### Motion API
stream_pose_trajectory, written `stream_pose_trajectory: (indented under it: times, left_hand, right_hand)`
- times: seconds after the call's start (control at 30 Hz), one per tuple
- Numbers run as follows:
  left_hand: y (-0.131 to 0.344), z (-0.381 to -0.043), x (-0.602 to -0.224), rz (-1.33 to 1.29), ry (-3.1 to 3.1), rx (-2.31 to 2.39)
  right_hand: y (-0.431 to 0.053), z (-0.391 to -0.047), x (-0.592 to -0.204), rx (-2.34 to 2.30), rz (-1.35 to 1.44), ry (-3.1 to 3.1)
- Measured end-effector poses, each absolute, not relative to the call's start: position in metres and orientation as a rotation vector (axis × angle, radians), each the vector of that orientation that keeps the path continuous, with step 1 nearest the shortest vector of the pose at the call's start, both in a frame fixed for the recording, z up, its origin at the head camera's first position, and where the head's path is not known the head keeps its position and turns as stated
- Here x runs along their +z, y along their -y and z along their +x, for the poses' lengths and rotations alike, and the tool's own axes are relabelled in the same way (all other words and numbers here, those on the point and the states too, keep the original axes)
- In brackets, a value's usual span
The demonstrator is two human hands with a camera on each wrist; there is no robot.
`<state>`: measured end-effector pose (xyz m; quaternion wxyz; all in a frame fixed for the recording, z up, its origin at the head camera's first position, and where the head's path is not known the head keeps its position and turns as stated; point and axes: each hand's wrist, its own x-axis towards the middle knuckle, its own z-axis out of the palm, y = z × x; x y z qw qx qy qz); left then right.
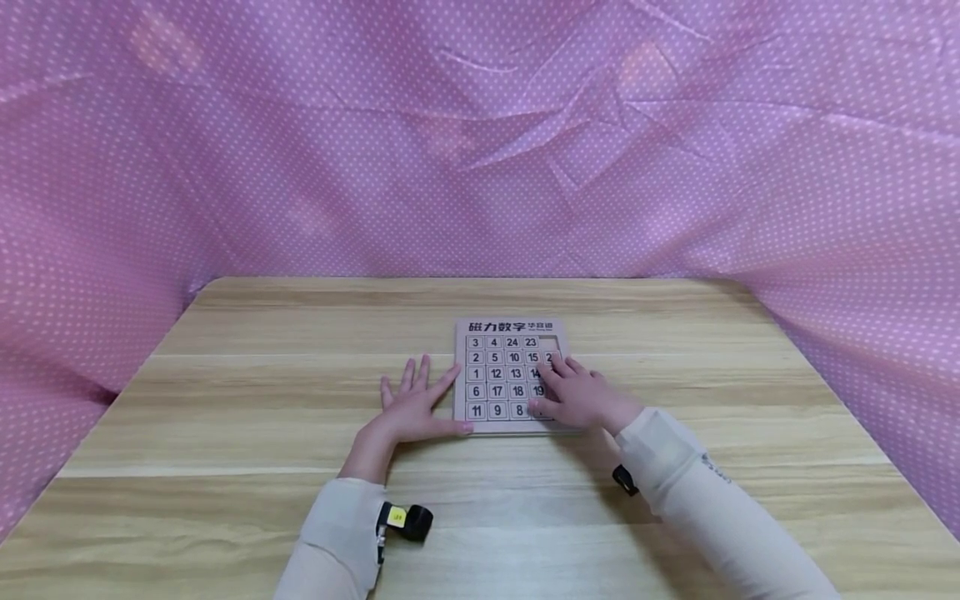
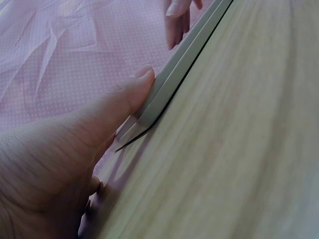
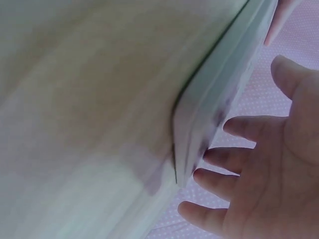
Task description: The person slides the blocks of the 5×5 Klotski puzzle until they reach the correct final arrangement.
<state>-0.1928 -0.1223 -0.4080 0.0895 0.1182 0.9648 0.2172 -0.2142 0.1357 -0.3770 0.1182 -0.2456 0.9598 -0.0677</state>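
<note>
A sliding number puzzle lies flat on the table, its pale frame topped by dark Chinese lettering. Rows of numbered tiles fill it, with a gap at the top right corner. Fingers spread, my left hand steadies its left side: the thumb rests on the near left corner, and the index fingertip touches the left edge. Over the right-hand columns is my right hand, covering some tiles, its fingers loosely extended. In the right wrist view its fingers reach toward the tile face; exact contact is unclear.
The puzzle sits on a light wood-grain table. Pink dotted cloth hangs behind the table and along both sides. A small black camera is strapped to the left wrist, another to the right.
</note>
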Motion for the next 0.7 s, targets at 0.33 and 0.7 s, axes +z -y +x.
stream_pose_trajectory:
  times: [0.33, 0.7]
  left_hand:
    - [0.121, -0.192, -0.410, 0.350, -2.884, 0.629]
    - [0.120, -0.191, -0.411, 0.351, -2.883, 0.633]
  right_hand:
    - [-0.095, -0.231, -0.374, -0.182, -0.723, -2.792]
    - [-0.055, -0.246, -0.377, -0.099, -0.615, -2.806]
